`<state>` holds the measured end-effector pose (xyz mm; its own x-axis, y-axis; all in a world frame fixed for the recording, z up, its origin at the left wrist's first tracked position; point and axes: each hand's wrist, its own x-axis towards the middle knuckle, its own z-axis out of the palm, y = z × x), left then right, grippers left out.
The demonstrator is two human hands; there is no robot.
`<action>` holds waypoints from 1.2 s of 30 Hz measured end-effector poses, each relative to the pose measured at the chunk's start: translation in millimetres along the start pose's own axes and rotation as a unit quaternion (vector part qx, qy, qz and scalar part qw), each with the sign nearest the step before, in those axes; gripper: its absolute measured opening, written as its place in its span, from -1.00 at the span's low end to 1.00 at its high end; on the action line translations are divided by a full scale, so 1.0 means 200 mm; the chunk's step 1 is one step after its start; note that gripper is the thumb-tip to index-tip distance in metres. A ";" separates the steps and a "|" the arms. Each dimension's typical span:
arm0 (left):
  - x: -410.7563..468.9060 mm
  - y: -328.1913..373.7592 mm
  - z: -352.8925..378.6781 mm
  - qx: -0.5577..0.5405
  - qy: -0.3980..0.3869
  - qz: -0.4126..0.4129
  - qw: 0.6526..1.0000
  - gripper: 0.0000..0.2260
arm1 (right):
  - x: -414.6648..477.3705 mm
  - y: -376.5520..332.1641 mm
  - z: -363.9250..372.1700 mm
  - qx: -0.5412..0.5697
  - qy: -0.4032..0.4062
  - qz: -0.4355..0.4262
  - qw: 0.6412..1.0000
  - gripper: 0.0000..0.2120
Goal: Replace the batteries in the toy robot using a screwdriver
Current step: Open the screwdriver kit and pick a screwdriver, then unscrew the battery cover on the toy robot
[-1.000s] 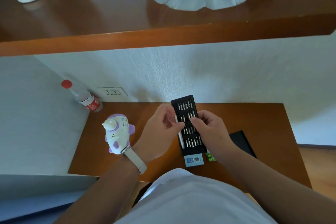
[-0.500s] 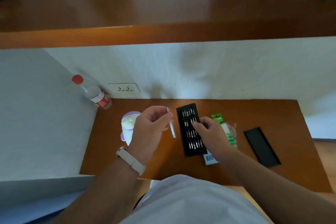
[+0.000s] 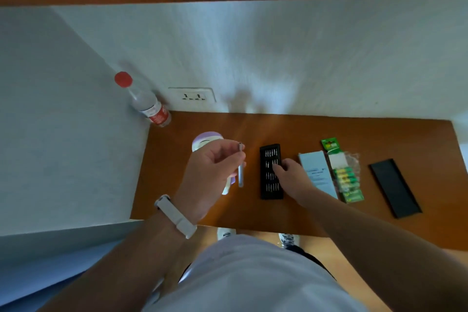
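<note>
The left hand (image 3: 212, 167) pinches the screwdriver handle (image 3: 240, 172) between thumb and fingers, clear of the bench (image 3: 304, 129). The handle's long axis runs near to far, with the open socket at the far end. Just to its right, the right hand (image 3: 293, 175) sets curled fingertips on the second row of the bit tray (image 3: 268, 190); whether a bit is gripped cannot be told. A selected bit must travel left to the socket. The toy robot (image 3: 205, 138) lies beyond the left hand, mostly hidden.

- Left hand (image 3: 210, 172) pinched the silver screwdriver handle (image 3: 240, 172), raised in front of the purple-and-white toy robot (image 3: 206, 140).
- Right hand (image 3: 291, 176) touched fingertips to the black bit tray (image 3: 269, 186).
- Green battery pack (image 3: 347, 182) lay further right on the wooden table (image 3: 172, 185).
</note>
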<state>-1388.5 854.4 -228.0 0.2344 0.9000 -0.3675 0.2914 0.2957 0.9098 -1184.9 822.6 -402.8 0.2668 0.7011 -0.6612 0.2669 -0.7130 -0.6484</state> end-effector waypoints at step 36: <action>0.06 0.19 0.43 -0.038 -0.073 0.069 0.994 -0.87 | -0.63 -0.30 -0.61 0.410 0.011 -0.147 0.900 -0.80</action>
<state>-1294.9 849.5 -215.3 0.4018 0.8787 -0.2577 0.1774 0.2014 0.9633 -1122.2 777.8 -234.7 0.3166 0.8532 -0.4145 -0.4415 -0.2542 -0.8605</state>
